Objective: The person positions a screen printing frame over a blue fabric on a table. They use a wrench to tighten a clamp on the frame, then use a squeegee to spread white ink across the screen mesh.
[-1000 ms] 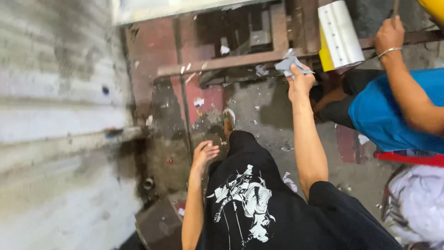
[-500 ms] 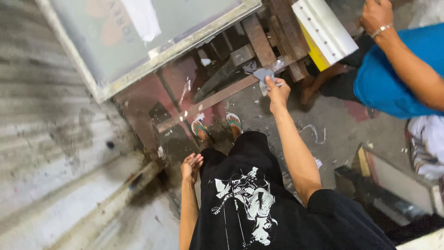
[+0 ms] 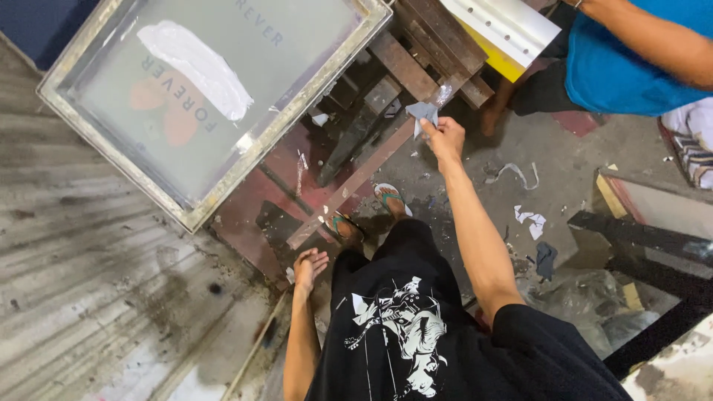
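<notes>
While the right hand [image 3: 444,139] pinched a crumpled grey rag [image 3: 422,113] above the wooden frame [image 3: 416,70], the left hand [image 3: 308,267] hung open and empty beside the printing screen [image 3: 208,96].

Item count: one framed printing screen [image 3: 212,96]; one white squeegee [image 3: 501,26]; one grey rag [image 3: 422,113]; two own hands, left hand [image 3: 308,269] and right hand [image 3: 444,139]; two sandalled feet [image 3: 368,212]; one co-worker in a blue shirt [image 3: 631,56]; two scraps of white paper [image 3: 523,197] on the floor
</notes>
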